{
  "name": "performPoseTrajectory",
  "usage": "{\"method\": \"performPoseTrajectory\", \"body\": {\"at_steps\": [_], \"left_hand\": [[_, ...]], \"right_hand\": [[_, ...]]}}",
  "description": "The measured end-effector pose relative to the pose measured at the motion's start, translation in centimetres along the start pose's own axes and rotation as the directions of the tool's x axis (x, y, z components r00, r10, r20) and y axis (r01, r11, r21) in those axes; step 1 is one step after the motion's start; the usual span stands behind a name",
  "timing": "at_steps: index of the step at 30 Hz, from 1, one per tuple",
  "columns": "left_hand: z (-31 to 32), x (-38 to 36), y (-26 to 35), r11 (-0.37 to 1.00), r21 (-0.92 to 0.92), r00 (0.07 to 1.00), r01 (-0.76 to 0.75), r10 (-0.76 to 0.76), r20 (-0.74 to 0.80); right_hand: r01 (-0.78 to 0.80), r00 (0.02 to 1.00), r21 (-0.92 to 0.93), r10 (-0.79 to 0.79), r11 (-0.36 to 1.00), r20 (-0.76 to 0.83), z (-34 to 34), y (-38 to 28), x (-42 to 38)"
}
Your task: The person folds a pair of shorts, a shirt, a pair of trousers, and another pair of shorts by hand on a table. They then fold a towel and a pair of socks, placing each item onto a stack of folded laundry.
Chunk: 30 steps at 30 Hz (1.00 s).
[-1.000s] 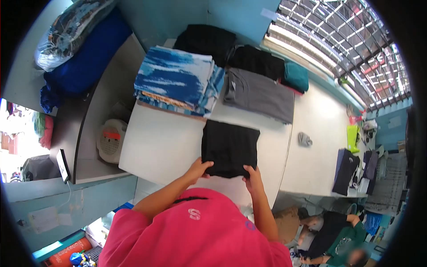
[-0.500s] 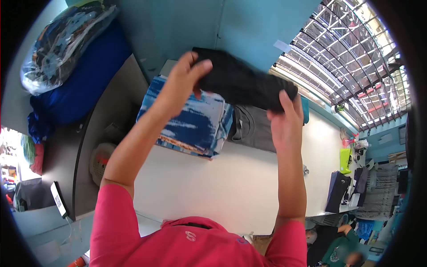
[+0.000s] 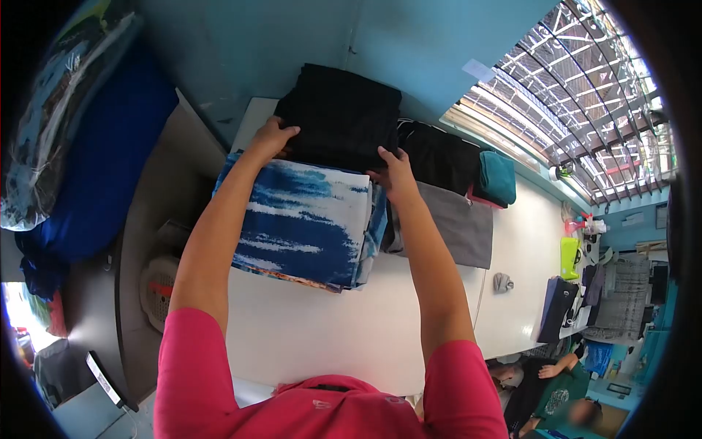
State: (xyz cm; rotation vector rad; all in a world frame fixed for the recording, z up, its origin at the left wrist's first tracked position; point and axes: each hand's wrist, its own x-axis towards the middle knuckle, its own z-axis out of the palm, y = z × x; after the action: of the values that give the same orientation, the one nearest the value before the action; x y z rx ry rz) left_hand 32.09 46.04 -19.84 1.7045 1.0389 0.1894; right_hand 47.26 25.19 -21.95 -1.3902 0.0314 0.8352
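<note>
A black folded garment (image 3: 340,113) lies at the back by the wall, behind a stack of blue-and-white patterned folded cloth (image 3: 303,219). My left hand (image 3: 272,140) pinches its near left corner, thumb on top and the other fingers partly hidden. At the near right corner, my right hand (image 3: 395,174) holds the same garment, with some fingertips out of sight beneath it. A grey folded shirt (image 3: 450,223) is to the right of the patterned stack, close to my right wrist. Behind the shirt sits another black folded garment (image 3: 442,155).
A teal folded cloth (image 3: 497,178) sits right of the black pile on the white table (image 3: 329,329). Farther right is a small grey bundle (image 3: 502,283). A dark cabinet (image 3: 139,212) borders the left. A person in green (image 3: 559,388) is at lower right.
Both hands have lowered the black garment from mid-air to the back of the table, moving it left. It now looks broader and flatter. My view has shifted slightly.
</note>
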Motion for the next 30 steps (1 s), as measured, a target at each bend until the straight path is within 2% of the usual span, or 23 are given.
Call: {"method": "performPoseTrajectory", "body": {"at_steps": [1,2,3,4,8,9,10,11,12,13,14,15,16,18,19,21,22,23,24,26,27,29,30], "left_hand": [[-0.6,-0.1,0.9,0.981,0.191,1.0,-0.011,0.013,-0.009],[-0.9,-0.5,1.2,0.981,0.192,1.0,-0.011,0.012,-0.004],[-1.2,-1.0,1.6,0.895,0.437,0.992,-0.088,0.12,-0.047],[-1.3,-1.6,2.0,0.741,0.657,0.969,-0.141,0.238,-0.061],[-0.6,-8.4,5.8,0.717,0.655,0.902,-0.239,0.414,-0.125],[-0.2,-9.7,6.3,0.709,0.629,0.868,-0.318,0.485,-0.108],[0.5,-11.0,6.9,0.692,0.6,0.828,-0.4,0.554,-0.086],[1.5,-12.4,7.5,0.678,0.567,0.797,-0.468,0.601,-0.062],[2.5,-13.7,8.1,0.654,0.561,0.784,-0.507,0.621,-0.015],[3.7,-15.0,8.7,0.621,0.521,0.734,-0.586,0.679,0.016],[5.1,-16.4,9.3,0.582,0.475,0.681,-0.659,0.731,0.049],[6.6,-17.8,10.0,0.596,0.394,0.674,-0.7,0.733,0.09],[8.1,-19.3,10.7,0.564,0.376,0.648,-0.735,0.748,0.145],[11.4,-22.3,12.0,0.537,0.267,0.595,-0.8,0.765,0.245],[13.1,-24.0,12.5,0.516,0.207,0.556,-0.831,0.778,0.293],[16.8,-26.3,12.9,0.475,0.131,0.485,-0.87,0.783,0.389],[18.8,-27.5,13.1,0.464,0.105,0.46,-0.879,0.774,0.435],[21.0,-28.4,12.9,0.442,0.051,0.407,-0.895,0.765,0.499],[23.3,-29.2,12.5,0.444,0.038,0.391,-0.895,0.74,0.547],[28.3,-31.5,11.6,0.429,-0.011,0.327,-0.903,0.706,0.629],[30.8,-32.7,10.8,0.425,-0.049,0.284,-0.904,0.681,0.675],[35.9,-35.5,9.0,0.455,-0.104,0.231,-0.885,0.621,0.749],[38.2,-37.1,8.0,0.447,-0.113,0.206,-0.888,0.604,0.77]], "right_hand": [[0.009,0.998,-0.061,-0.013,0.998,-0.063,0.0,-0.5,-1.3],[0.007,0.998,-0.06,-0.011,0.998,-0.068,-0.8,-0.4,-2.2],[0.106,0.992,-0.133,-0.114,0.985,-0.057,-2.0,-0.3,-3.3],[0.204,0.975,-0.203,-0.217,0.958,-0.04,-3.0,0.0,-4.8],[0.396,0.865,0.016,-0.379,0.918,0.328,-3.5,-3.2,-17.6],[0.444,0.808,0.073,-0.434,0.893,0.398,-3.6,-3.6,-21.6],[0.435,0.628,0.233,-0.478,0.87,0.614,-4.3,-4.6,-25.7],[0.423,0.483,0.312,-0.503,0.851,0.716,-4.9,-6.4,-30.4],[0.367,0.345,0.491,-0.606,0.79,0.717,-5.3,-7.1,-34.2],[0.415,0.021,0.709,-0.785,0.57,0.619,-5.3,-7.0,-35.4],[0.411,-0.044,0.784,-0.849,0.465,0.527,-6.1,-7.3,-37.7],[0.403,-0.112,0.845,-0.898,0.351,0.426,-7.0,-7.6,-40.0],[0.449,-0.105,0.837,-0.912,0.313,0.397,-7.2,-7.6,-42.4],[0.642,0.02,0.763,-0.994,-0.07,-0.108,-7.6,-7.0,-46.4],[0.686,0.001,0.719,-0.989,-0.108,-0.149,-8.7,-6.7,-47.4],[0.682,-0.195,0.656,-0.945,-0.323,-0.263,-12.4,-6.5,-49.0],[0.73,-0.22,0.585,-0.932,-0.354,-0.289,-15.6,-6.4,-50.0],[0.795,-0.196,0.585,-0.981,-0.161,-0.002,-19.7,-5.8,-51.0],[0.848,-0.122,0.528,-0.953,0.046,0.278,-22.9,-4.5,-52.3],[0.931,0.178,0.279,-0.958,0.238,0.224,-26.4,-1.6,-54.0],[0.854,0.492,0.073,-0.846,0.515,0.206,-28.6,0.2,-55.2],[0.63,0.774,0.147,-0.632,0.762,-0.044,-31.4,4.4,-55.8],[0.556,0.83,0.135,-0.537,0.82,-0.153,-33.1,7.0,-55.7]]}}
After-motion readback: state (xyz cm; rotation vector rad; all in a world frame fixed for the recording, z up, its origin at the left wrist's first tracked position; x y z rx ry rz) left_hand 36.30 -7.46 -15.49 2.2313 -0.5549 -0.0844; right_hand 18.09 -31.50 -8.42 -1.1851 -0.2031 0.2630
